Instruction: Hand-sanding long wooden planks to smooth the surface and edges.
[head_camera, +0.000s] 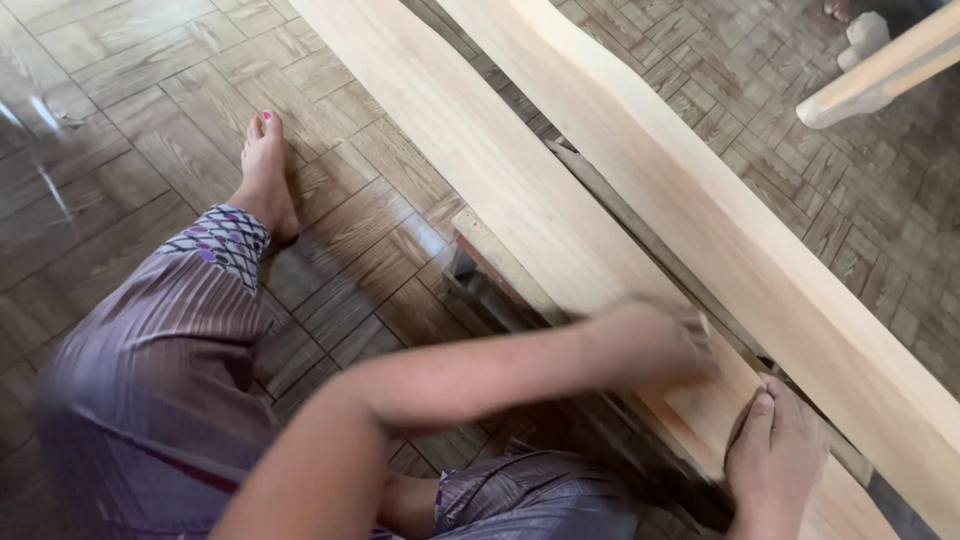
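Purple pleated trousers (150, 380) fill the lower left of the view; person sits low on the wood-patterned tile floor (130, 120), one bare foot (265, 175) stretched out on it.

Left hand (655, 340): arm crosses the view from lower left. Hand pressed palm-down on the near plank (500, 170), blurred. Fingers look curled over something small and flat; cannot tell what, nor how tightly.

Right hand (775, 450): rests against the same plank at its near end, thumb laid along the plank's right edge, fingers loosely bent, gripping nothing separate.

Near plank: pale, bare wood, running diagonally from the top of the view down to the lower right, raised off the floor on a dark support block (490, 285) beneath it.

Second plank (720, 230): same pale wood, lies just beside the first on its right, parallel, a narrow dark gap between them.

Upper right corner: a pale wooden bar (880, 75), well apart from both hands.
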